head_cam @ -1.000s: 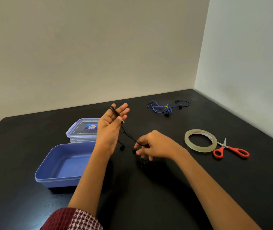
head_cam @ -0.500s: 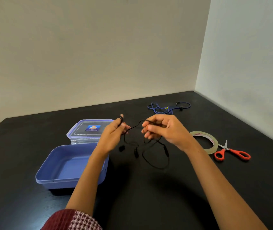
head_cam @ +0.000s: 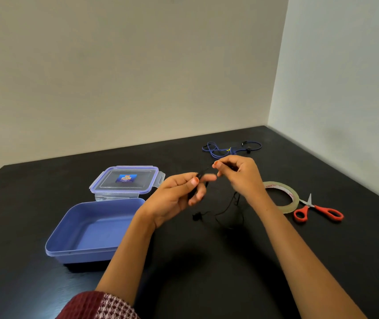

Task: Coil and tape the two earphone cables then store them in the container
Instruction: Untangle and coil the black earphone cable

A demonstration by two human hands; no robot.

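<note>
We've got the black earphone cable (head_cam: 226, 209) wound around the curled fingers of our left hand (head_cam: 174, 199), while our right hand (head_cam: 239, 176), fingertips pinched on the strand just right of it, feeds the slack that trails down to the black table (head_cam: 207, 261). The next wrap runs right to left across that short gap (the blue earphones (head_cam: 227, 149) wait loose at the far edge). The open container (head_cam: 92, 229) sits left, its lid (head_cam: 126, 179) label unreadable, and the tape roll (head_cam: 282, 196) shows red print we can't make out beside the scissors (head_cam: 317, 209).

Plain indoor room: black table (head_cam: 207, 284) set into a bare-walled corner
</note>
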